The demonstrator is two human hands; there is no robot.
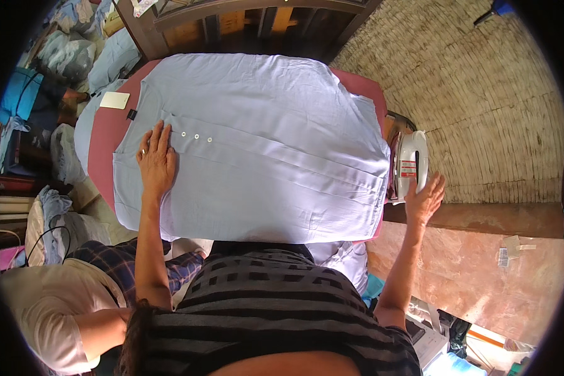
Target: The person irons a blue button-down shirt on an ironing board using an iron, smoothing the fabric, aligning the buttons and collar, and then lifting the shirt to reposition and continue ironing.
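A light blue shirt (250, 182) is spread across a maroon-covered ironing board (102, 147), its neckline toward the left and its hem toward the right. Three small white buttons (196, 136) show on its placket, and a cream paper tag (114, 100) lies beside the neck. My left hand (156, 161), with a ring on one finger, rests flat on the shirt near the neckline. At the board's right end a white iron (422, 150) stands by the shirt's hem. My right hand (425, 197) is beside the iron, fingers apart and not wrapped round its handle.
Dark wooden furniture (244, 25) stands beyond the board. A tan marbled panel (464, 269) and a woven-patterned surface (470, 106) lie to the right. At lower left sits another person (44, 307); bagged clothes (66, 56) are heaped at far left.
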